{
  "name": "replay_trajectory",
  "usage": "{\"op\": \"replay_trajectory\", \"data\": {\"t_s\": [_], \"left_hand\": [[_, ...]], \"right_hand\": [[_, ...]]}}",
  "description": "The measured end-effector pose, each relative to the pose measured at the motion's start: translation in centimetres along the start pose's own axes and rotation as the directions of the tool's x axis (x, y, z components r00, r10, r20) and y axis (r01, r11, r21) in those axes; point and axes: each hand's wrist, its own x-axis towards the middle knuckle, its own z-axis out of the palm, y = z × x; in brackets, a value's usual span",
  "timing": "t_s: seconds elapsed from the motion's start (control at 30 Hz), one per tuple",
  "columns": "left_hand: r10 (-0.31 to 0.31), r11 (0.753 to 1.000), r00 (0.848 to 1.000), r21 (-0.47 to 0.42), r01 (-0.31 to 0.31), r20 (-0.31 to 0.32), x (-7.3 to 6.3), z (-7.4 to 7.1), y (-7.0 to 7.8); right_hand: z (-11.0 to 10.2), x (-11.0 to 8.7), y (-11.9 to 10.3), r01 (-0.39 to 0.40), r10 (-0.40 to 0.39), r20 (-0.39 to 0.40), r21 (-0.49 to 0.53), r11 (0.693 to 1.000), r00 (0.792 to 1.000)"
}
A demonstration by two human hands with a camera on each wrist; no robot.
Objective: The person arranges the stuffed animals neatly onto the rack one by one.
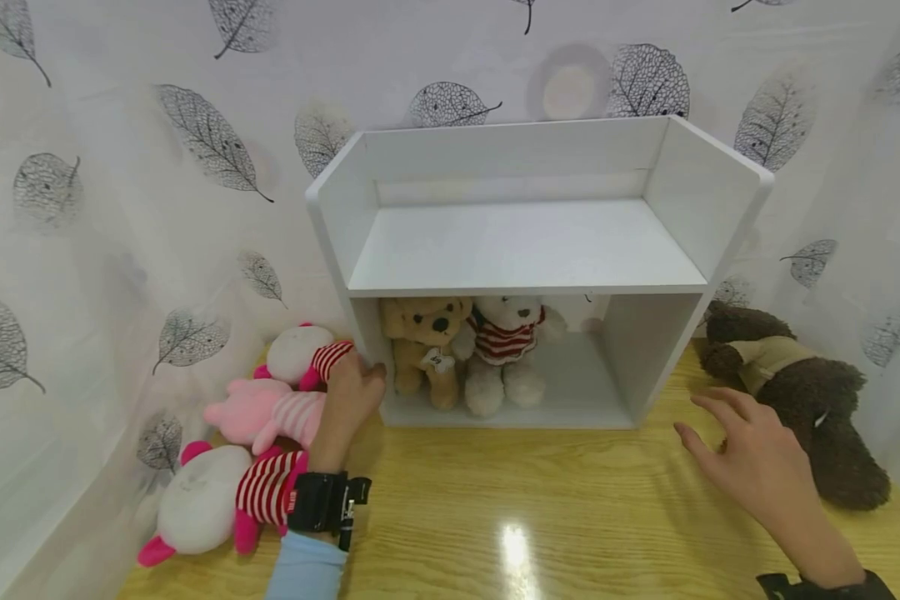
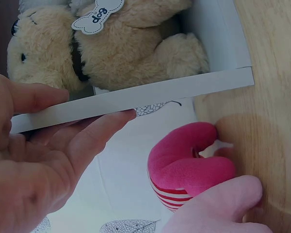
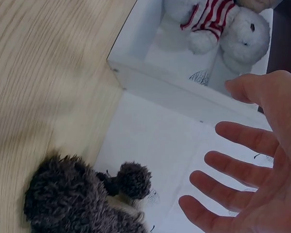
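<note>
A white two-tier shelf [image 1: 525, 250] stands on the wooden table. My left hand [image 1: 356, 392] holds the edge of its left side panel [image 2: 136, 99], thumb on the inner face and fingers along the outer one. To the right of the shelf, my right hand [image 1: 757, 458] hovers with fingers spread and nothing in them. Inside the lower compartment sit a tan plush dog [image 1: 427, 333] at the left and a whitish plush toy [image 1: 504, 342] in a red-striped top beside it. A dark brown plush toy [image 1: 810, 392] lies beyond the right hand.
Left of the shelf lie a white-and-pink plush [image 1: 292, 354], a light pink plush [image 1: 255, 412] and a larger white-and-pink plush [image 1: 202, 500] in red stripes. Leaf-printed white cloth [image 1: 120, 233] hangs behind and at the sides. The wooden tabletop [image 1: 510, 492] extends in front.
</note>
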Motion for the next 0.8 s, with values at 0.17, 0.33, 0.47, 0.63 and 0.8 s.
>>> {"op": "replay_trajectory", "data": {"t_s": [0.17, 0.33, 0.47, 0.63, 0.8], "left_hand": [[-0.019, 1.000, 1.000, 0.014, 0.018, 0.015, 0.0, -0.1, 0.0], [-0.017, 1.000, 1.000, 0.017, 0.017, 0.020, 0.0, -0.1, 0.1], [-0.018, 1.000, 1.000, 0.018, 0.017, 0.018, -0.1, -0.1, 0.2], [-0.019, 0.999, 1.000, 0.037, 0.019, 0.012, -0.1, -0.1, 0.2], [-0.030, 0.999, 0.999, 0.026, 0.030, 0.015, -0.1, 0.0, 0.2]], "right_hand": [[0.1, -0.4, 1.4, -0.069, 0.070, 0.051, -0.016, 0.998, 0.996], [0.2, -0.8, 2.9, -0.137, 0.141, 0.097, -0.048, 0.989, 0.985], [0.2, -0.9, 4.2, -0.204, 0.213, 0.104, -0.087, 0.975, 0.972], [0.3, -0.6, 5.4, -0.277, 0.291, 0.075, -0.153, 0.949, 0.954], [0.3, -0.3, 6.8, -0.382, 0.412, 0.149, -0.192, 0.904, 0.899]]}}
